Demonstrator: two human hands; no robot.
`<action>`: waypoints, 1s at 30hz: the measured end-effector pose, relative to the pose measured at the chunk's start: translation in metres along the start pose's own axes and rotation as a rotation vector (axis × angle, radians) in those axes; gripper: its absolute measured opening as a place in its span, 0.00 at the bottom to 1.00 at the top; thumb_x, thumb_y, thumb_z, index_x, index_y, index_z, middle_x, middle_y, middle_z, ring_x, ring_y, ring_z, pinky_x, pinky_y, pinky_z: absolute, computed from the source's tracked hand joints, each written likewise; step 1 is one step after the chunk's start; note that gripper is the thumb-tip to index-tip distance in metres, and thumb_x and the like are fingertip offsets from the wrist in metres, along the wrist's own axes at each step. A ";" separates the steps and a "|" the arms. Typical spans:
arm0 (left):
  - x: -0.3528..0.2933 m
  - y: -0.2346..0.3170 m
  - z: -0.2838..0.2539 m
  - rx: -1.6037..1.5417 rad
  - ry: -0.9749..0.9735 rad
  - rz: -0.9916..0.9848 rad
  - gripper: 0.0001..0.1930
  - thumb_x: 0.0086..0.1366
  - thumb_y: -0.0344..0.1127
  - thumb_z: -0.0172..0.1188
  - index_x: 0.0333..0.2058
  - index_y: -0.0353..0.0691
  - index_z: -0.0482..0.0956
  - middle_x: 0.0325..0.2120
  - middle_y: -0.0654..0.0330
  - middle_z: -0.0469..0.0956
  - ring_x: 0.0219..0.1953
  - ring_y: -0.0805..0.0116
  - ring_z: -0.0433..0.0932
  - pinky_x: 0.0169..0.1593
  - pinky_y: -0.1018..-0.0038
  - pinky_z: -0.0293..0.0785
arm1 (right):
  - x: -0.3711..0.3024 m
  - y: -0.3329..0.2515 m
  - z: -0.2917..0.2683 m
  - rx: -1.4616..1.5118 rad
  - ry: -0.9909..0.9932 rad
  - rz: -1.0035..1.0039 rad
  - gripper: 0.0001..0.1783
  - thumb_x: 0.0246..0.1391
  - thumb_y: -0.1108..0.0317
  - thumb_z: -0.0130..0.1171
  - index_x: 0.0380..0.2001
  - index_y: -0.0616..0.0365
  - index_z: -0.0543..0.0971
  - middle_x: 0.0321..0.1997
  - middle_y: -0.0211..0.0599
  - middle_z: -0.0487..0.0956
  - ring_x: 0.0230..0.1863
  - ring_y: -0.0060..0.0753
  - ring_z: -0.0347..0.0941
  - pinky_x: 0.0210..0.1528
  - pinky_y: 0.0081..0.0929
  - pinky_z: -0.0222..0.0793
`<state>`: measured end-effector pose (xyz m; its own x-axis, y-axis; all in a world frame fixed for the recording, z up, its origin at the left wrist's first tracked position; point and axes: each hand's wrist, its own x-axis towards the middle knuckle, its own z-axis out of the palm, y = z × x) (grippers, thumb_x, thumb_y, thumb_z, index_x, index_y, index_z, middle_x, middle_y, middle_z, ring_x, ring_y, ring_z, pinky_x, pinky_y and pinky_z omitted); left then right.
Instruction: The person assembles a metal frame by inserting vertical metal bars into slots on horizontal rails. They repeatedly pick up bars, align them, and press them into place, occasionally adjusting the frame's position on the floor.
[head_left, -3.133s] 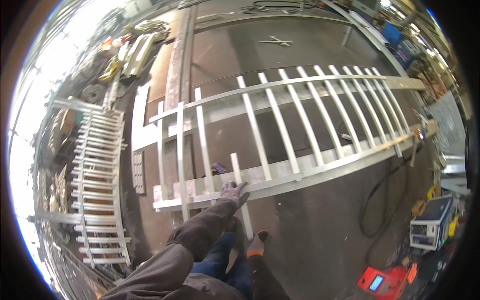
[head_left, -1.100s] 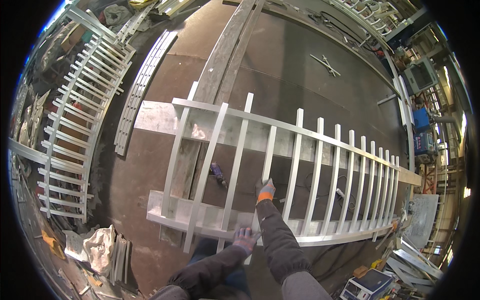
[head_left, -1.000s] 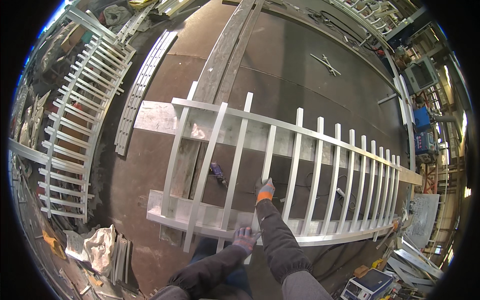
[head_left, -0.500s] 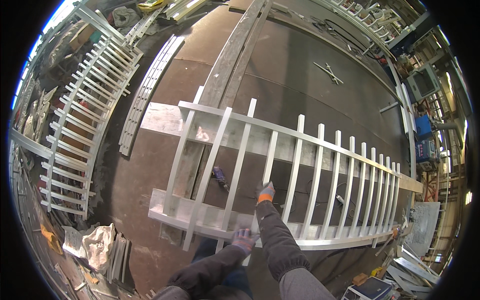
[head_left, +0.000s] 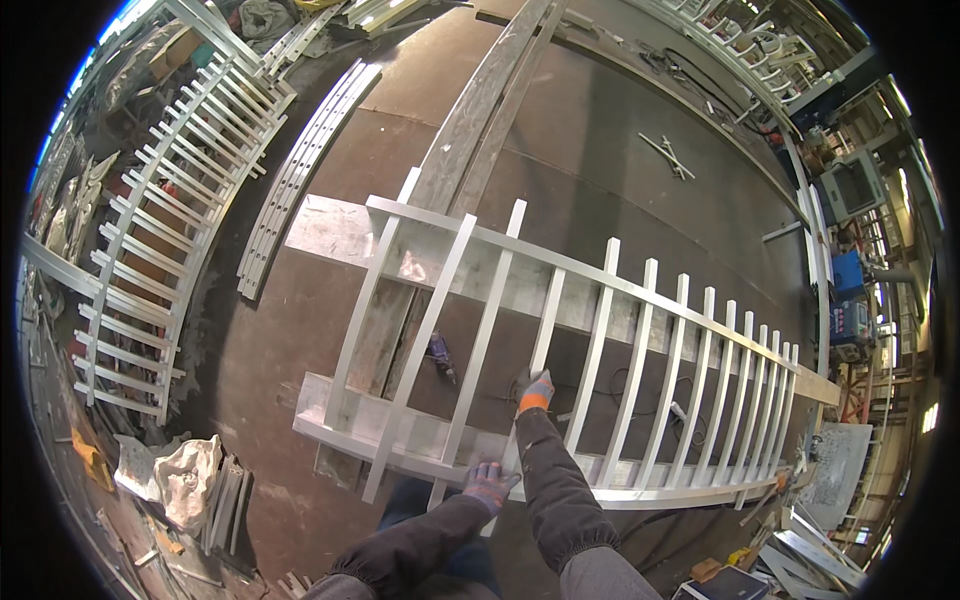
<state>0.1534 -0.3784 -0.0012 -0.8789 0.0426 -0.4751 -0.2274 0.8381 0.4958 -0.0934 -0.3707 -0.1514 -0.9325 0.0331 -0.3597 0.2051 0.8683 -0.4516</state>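
A pale metal railing panel lies across raised supports in front of me, with two long rails and several crosswise slats. My right hand point(head_left: 535, 391), in a grey and orange glove, is closed around a slat point(head_left: 547, 325) between the far rail point(head_left: 570, 262) and the near rail point(head_left: 655, 497). The same slat's lower end sticks out past the near rail. Left of it, my left hand point(head_left: 489, 484), gloved too, rests on the near rail with its fingers stretched out. The left palm's underside is hidden. Beyond the slats a purple power tool point(head_left: 440, 356) lies on the table.
Another slatted panel point(head_left: 170, 240) stands at the left, beside long perforated bars point(head_left: 308, 180). Crossed thin bars point(head_left: 668, 157) lie farther back on the brown table. Scrap metal strips point(head_left: 815, 550) are piled at the lower right, and a crumpled pale sheet point(head_left: 187, 482) at the lower left.
The view has shifted slightly. My right hand still grips the slat, and my left hand stays on the near rail, a little more sharply seen now.
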 end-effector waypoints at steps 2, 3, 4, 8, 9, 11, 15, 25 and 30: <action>-0.001 0.000 -0.003 0.004 -0.012 0.000 0.30 0.61 0.35 0.51 0.63 0.64 0.68 0.53 0.49 0.66 0.58 0.47 0.63 0.63 0.49 0.57 | 0.008 0.011 0.011 -0.165 0.048 -0.090 0.16 0.68 0.68 0.41 0.48 0.67 0.74 0.47 0.54 0.80 0.47 0.49 0.79 0.48 0.38 0.74; 0.000 0.001 -0.006 0.006 -0.024 -0.001 0.29 0.62 0.35 0.51 0.63 0.64 0.68 0.53 0.49 0.66 0.59 0.47 0.64 0.63 0.49 0.57 | 0.015 0.012 0.018 0.183 0.031 0.009 0.15 0.68 0.69 0.41 0.48 0.66 0.74 0.46 0.52 0.80 0.45 0.47 0.79 0.47 0.37 0.74; 0.000 0.001 -0.008 0.011 -0.054 -0.004 0.29 0.62 0.35 0.51 0.63 0.64 0.68 0.54 0.49 0.66 0.59 0.47 0.64 0.63 0.50 0.57 | 0.017 0.014 0.021 0.552 0.047 0.166 0.14 0.68 0.70 0.42 0.47 0.65 0.74 0.46 0.50 0.80 0.42 0.44 0.79 0.45 0.37 0.74; 0.001 0.002 -0.016 0.022 -0.129 -0.021 0.28 0.65 0.37 0.47 0.65 0.64 0.66 0.58 0.46 0.64 0.61 0.45 0.63 0.64 0.49 0.55 | 0.007 0.006 0.007 0.102 0.172 -0.082 0.35 0.51 0.45 0.64 0.46 0.71 0.76 0.38 0.58 0.82 0.42 0.54 0.80 0.44 0.41 0.74; -0.001 0.002 -0.016 0.013 -0.145 -0.022 0.28 0.66 0.38 0.46 0.66 0.63 0.65 0.60 0.43 0.62 0.62 0.44 0.61 0.65 0.49 0.54 | -0.002 -0.003 0.001 0.211 0.115 0.022 0.24 0.54 0.58 0.62 0.45 0.67 0.75 0.39 0.52 0.81 0.40 0.47 0.78 0.43 0.39 0.74; 0.000 0.001 -0.015 0.077 -0.129 0.005 0.27 0.66 0.39 0.48 0.64 0.64 0.67 0.59 0.46 0.65 0.61 0.45 0.65 0.65 0.49 0.56 | -0.019 -0.017 -0.017 0.138 0.082 -0.025 0.16 0.54 0.70 0.62 0.44 0.64 0.75 0.40 0.47 0.80 0.37 0.39 0.76 0.42 0.37 0.74; 0.003 -0.001 -0.012 -0.014 -0.149 -0.017 0.27 0.68 0.39 0.45 0.67 0.63 0.64 0.61 0.43 0.61 0.63 0.43 0.61 0.66 0.50 0.52 | -0.032 -0.035 -0.035 0.126 0.109 -0.090 0.24 0.43 0.66 0.72 0.42 0.64 0.74 0.39 0.51 0.81 0.38 0.45 0.79 0.41 0.38 0.74; 0.001 0.000 -0.011 0.002 -0.081 -0.017 0.27 0.65 0.40 0.49 0.64 0.65 0.68 0.59 0.46 0.64 0.60 0.46 0.63 0.64 0.50 0.55 | -0.009 -0.012 -0.014 0.056 0.053 0.015 0.19 0.56 0.58 0.62 0.40 0.65 0.76 0.37 0.49 0.82 0.37 0.40 0.79 0.40 0.41 0.73; 0.003 -0.003 0.000 -0.012 -0.066 -0.003 0.27 0.64 0.41 0.50 0.63 0.65 0.69 0.59 0.47 0.64 0.61 0.46 0.62 0.63 0.51 0.56 | -0.007 -0.001 -0.007 0.263 0.046 -0.041 0.21 0.65 0.53 0.50 0.40 0.64 0.77 0.37 0.40 0.81 0.34 0.37 0.74 0.41 0.36 0.72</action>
<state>0.1518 -0.3810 -0.0038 -0.8488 0.0756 -0.5232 -0.2358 0.8317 0.5028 -0.0887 -0.3680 -0.1430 -0.9530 0.0282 -0.3018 0.2313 0.7112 -0.6638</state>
